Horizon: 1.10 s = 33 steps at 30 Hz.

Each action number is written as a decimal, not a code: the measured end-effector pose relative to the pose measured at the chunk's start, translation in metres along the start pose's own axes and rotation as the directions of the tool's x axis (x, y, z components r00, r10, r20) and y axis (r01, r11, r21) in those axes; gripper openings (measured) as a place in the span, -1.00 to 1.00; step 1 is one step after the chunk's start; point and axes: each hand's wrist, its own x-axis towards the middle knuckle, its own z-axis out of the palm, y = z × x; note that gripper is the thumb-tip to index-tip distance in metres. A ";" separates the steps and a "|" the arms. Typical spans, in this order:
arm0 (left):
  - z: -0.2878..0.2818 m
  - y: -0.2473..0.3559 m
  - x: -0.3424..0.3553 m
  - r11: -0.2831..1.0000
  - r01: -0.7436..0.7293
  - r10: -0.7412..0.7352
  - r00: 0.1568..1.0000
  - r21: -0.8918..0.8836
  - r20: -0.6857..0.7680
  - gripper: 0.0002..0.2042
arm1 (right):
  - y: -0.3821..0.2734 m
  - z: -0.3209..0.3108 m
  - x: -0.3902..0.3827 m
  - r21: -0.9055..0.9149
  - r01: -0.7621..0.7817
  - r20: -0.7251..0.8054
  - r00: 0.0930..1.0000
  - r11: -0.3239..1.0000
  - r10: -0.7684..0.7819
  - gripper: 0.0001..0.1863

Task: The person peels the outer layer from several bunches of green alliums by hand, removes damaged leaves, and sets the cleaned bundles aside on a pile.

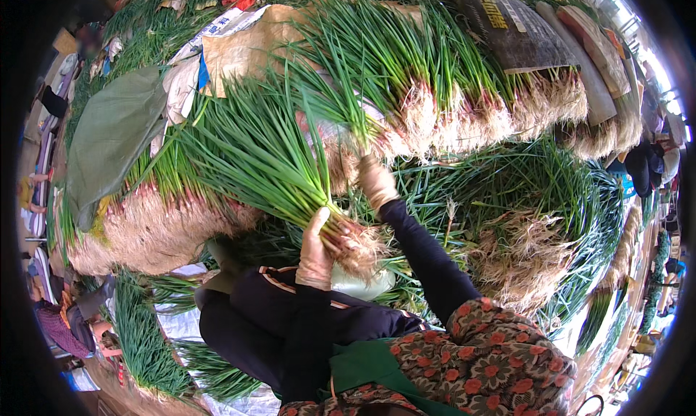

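Note:
My left hand [316, 255], in a pale glove, is closed around a thick bunch of green onions [286, 173] just above its reddish bases. The leaves fan out to the upper left, and the pale roots hang to the right over my lap. My right hand [377, 185], gloved too, reaches forward past this bunch. Its fingers are closed around the root end of a smaller clump of green onions [354, 115], whose leaves point up and away. Part of that grip is hidden behind the hand itself.
A long row of green onions [428, 68] stands roots toward me at the back, partly under dark sacking [518, 35]. More lie at the left beneath an olive cloth [116, 122]. A heap of roots and leaves [525, 260] is at my right. Another person [69, 325] is at the far left.

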 end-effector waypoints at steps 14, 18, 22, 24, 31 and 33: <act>0.012 0.013 -0.008 0.991 -0.096 0.116 0.965 -0.096 0.234 -0.45 | 0.012 -0.054 0.034 0.475 0.199 -0.070 0.980 0.857 -0.188 -0.72; 0.019 0.010 -0.005 0.996 0.018 0.002 0.977 -0.091 0.215 -0.41 | 0.007 -0.037 0.056 0.598 -0.030 0.163 0.983 0.801 -0.085 -0.70; -0.014 0.007 0.004 0.999 -0.029 0.030 0.998 -0.021 0.055 -0.58 | -0.005 -0.009 -0.009 0.833 0.084 0.274 0.796 0.546 -0.540 -0.75; 0.005 0.007 -0.001 0.992 0.059 -0.058 0.998 -0.107 0.011 -0.72 | -0.018 -0.038 -0.039 0.343 0.447 0.270 0.796 0.826 -0.542 -0.76; 0.019 0.001 -0.001 0.994 -0.046 0.057 0.992 -0.101 0.110 -0.67 | 0.016 -0.014 0.003 0.783 0.154 0.011 0.965 0.603 -0.262 -0.72; 0.009 0.003 0.001 0.996 -0.042 0.050 0.995 -0.080 0.092 -0.63 | 0.012 -0.031 -0.008 0.857 0.035 0.281 0.805 0.514 -0.523 -0.64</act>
